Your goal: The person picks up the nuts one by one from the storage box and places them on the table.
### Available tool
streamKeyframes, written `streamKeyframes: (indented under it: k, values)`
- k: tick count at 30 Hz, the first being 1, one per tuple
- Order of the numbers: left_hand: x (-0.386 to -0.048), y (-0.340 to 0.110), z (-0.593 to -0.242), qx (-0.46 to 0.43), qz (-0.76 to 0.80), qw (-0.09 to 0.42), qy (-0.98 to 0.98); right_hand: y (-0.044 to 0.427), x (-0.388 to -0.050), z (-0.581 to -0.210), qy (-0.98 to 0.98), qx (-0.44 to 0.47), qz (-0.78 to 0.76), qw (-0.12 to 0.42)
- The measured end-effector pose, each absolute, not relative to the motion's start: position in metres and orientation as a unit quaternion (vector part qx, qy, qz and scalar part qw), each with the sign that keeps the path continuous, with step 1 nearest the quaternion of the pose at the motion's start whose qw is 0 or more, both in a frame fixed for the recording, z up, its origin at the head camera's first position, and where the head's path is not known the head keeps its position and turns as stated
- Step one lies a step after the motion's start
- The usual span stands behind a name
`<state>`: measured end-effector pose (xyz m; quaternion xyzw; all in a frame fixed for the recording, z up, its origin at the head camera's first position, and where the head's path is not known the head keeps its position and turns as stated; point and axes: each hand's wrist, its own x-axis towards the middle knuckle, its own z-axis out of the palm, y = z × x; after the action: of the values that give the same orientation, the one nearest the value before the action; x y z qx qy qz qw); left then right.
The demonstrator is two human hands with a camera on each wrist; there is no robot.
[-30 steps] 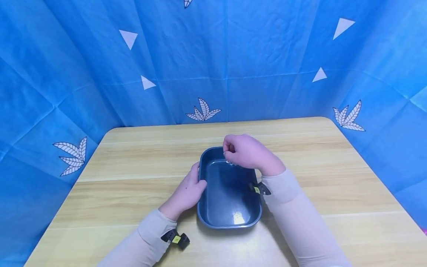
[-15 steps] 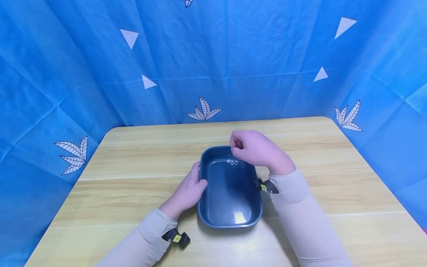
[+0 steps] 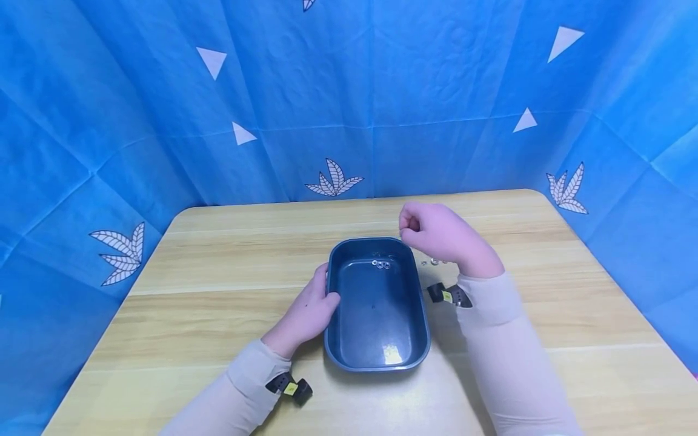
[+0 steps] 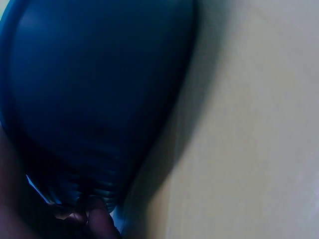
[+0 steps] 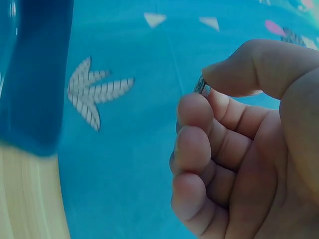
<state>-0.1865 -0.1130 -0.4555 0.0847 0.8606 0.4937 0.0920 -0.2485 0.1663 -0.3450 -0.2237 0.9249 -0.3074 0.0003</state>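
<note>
A dark blue rectangular tray (image 3: 376,327) stands on the table in the head view. My left hand (image 3: 302,315) grips its left wall, the thumb over the rim and the fingers outside. Just past the tray's back right corner, my right hand (image 3: 442,236) is raised above the table. Its thumb and index finger pinch a small silver metal nut (image 5: 202,87), seen edge-on in the right wrist view. Three small shiny metal nuts (image 3: 380,265) lie inside the tray at its back end. More small metal pieces (image 3: 434,261) lie on the table under my right hand, which partly hides them.
The light wooden table (image 3: 218,290) reaches to a blue patterned curtain (image 3: 371,91) at the back and sides. Each wrist carries a black strap with a small camera (image 3: 300,390). My right forearm (image 3: 507,351) extends over the table to the right of the tray.
My right hand has moved right and back, from over the tray's back end to beyond its right corner. Small metal pieces on the table have come into sight. The left hand stays on the tray.
</note>
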Motion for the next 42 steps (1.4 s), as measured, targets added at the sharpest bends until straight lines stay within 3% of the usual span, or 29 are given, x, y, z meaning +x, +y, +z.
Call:
streamKeyframes:
  k: [7,18,42]
  values:
    - [-0.187,-0.112,-0.456,0.079,0.492,0.097,0.861,0.197,-0.259,-0.348,0.937,-0.187,-0.294,-0.030]
    - [-0.187,-0.114,-0.456,0.080,0.490,0.093,0.863,0.226,-0.261,-0.350,0.952,-0.148,-0.268,-0.021]
    - [-0.186,-0.113,-0.454,0.082,0.496,0.096,0.859,0.266,-0.269,-0.379,0.952,-0.118,-0.275,0.068]
